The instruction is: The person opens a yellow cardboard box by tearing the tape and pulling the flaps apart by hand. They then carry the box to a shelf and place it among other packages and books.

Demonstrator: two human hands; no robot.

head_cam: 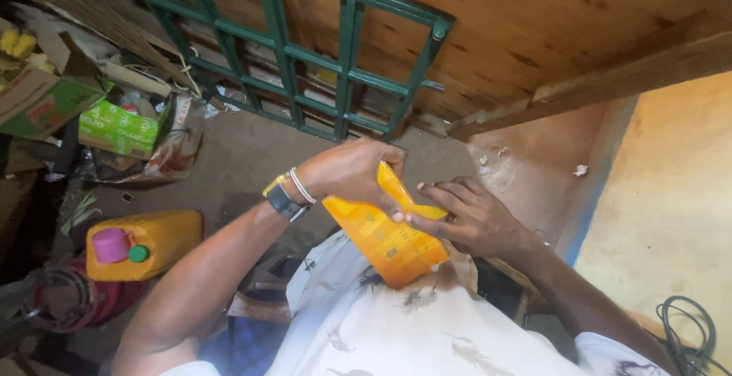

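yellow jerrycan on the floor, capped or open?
Capped. The yellow jerrycan lies beside a red cylinder, with a green cap on its small opening and a pink lid over the large one.

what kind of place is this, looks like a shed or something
Probably a storeroom or back room of a small shop. A green metal grille leans on a plank wall, cardboard boxes pile up at one side, and a yellow jerrycan stands on the bare floor.
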